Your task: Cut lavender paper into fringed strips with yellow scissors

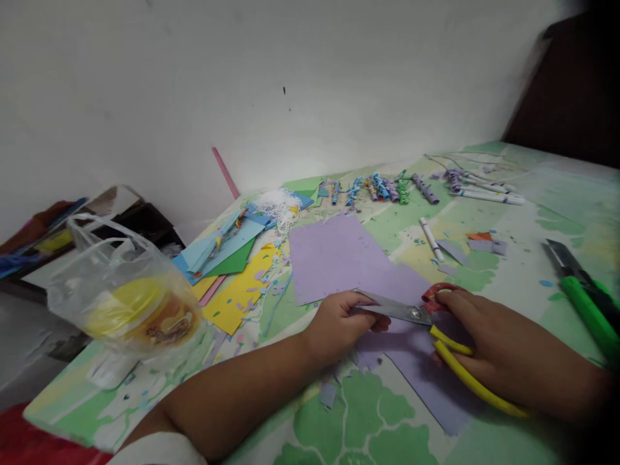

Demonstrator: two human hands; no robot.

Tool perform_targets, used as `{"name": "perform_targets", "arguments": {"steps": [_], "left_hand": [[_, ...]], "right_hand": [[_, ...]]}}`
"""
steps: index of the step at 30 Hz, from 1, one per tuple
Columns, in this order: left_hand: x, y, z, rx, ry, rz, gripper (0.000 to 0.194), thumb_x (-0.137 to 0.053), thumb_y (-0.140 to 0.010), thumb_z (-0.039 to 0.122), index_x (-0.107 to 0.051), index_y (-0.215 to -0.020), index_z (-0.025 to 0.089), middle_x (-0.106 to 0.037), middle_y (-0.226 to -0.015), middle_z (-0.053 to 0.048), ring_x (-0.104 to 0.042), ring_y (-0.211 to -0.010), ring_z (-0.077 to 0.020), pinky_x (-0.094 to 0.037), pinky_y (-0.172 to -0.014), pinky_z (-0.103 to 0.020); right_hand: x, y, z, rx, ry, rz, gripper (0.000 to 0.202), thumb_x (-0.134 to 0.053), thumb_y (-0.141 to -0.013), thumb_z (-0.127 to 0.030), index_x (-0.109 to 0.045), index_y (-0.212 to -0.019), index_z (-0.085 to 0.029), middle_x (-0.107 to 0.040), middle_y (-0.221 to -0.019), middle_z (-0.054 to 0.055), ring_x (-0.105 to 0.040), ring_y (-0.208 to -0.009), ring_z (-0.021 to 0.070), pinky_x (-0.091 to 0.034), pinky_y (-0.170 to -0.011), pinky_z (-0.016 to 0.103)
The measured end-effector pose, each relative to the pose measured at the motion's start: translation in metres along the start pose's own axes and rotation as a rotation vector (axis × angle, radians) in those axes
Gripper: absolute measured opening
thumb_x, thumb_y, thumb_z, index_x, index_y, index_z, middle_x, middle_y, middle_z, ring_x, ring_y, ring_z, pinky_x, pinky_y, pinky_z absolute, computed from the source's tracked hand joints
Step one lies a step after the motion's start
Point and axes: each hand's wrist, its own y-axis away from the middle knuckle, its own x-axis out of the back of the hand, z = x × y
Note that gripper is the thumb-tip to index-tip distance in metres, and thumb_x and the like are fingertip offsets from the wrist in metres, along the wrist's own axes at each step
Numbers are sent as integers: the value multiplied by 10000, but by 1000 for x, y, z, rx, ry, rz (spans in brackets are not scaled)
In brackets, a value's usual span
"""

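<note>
My right hand (489,336) grips the scissors (407,311), which have one red and one yellow handle loop. The blades point left and are slightly parted. Their tips reach the fingers of my left hand (341,323), which are closed in a pinch. What the left fingers hold, if anything, is too small or hidden to make out. Below and behind both hands lies purple paper (339,252), with one part of it under the scissors. A small purple scrap (328,394) rests on the tablecloth in front of my left hand.
Rolled paper pieces (380,187) and markers (489,196) line the back. A green box cutter (581,303) lies at right. Coloured sheets (237,290) and white string (276,205) lie left, near a plastic bag (97,265) holding a yellow-lidded tub (150,313).
</note>
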Motion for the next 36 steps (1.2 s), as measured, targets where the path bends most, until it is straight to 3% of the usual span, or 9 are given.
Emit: {"name": "perform_targets", "arguments": {"steps": [18,36], "left_hand": [[6,-1,-3,58,49,-70,85,-636,-681,208,-665,-669,129,-673,-660,-37,-623,-657,-129,-495,-696,-273],[6,-3,-6,118,77,-94,184,-625,-752,314,-625,-721,133,-657,-697,-31,-590,-626,-103,-466,-659,-251]], "right_hand": [[-8,1,11,-45,11,-90,439,-473,-769,-581,-552,-974,-201,-642,-1015,163,-642,-813,339,-533,-680,525],[-7,-1,14,-87,38,-59,402,-487,-783,-553,-541,-1016,-229,-644,-1075,148,-656,-833,336,-542,-662,482]]}}
